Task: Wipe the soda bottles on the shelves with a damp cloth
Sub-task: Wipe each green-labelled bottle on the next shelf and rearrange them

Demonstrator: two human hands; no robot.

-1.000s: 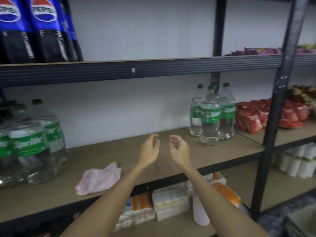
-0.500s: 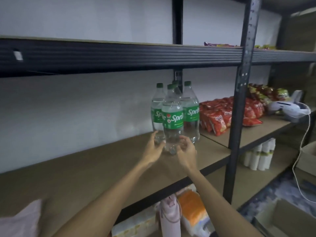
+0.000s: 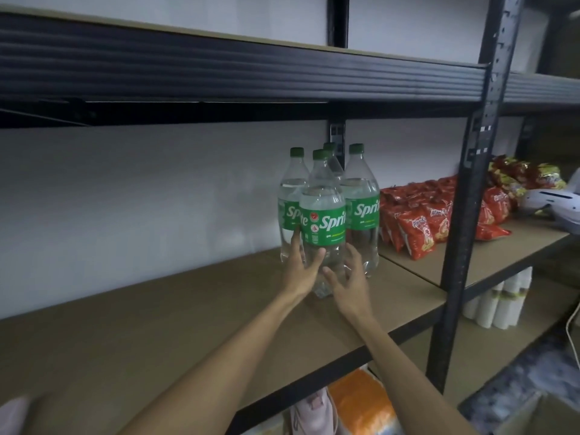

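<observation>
On the middle shelf (image 3: pixel 157 309) we clasp the front Sprite bottle (image 3: pixel 323 215) low on its body, left grip (image 3: pixel 301 271) on its left side and right grip (image 3: pixel 348 284) on its right. Three more bottles (image 3: pixel 361 196) crowd just behind it. Red snack bags (image 3: pixel 417 230) pile beside them, partly behind a black post (image 3: pixel 464 215). A blurred pink cloth (image 3: pixel 12 416) lies at the shelf's near left.

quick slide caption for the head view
Left hand and right hand hold the front Sprite bottle on the shelf, red snack bags nearby.
</observation>
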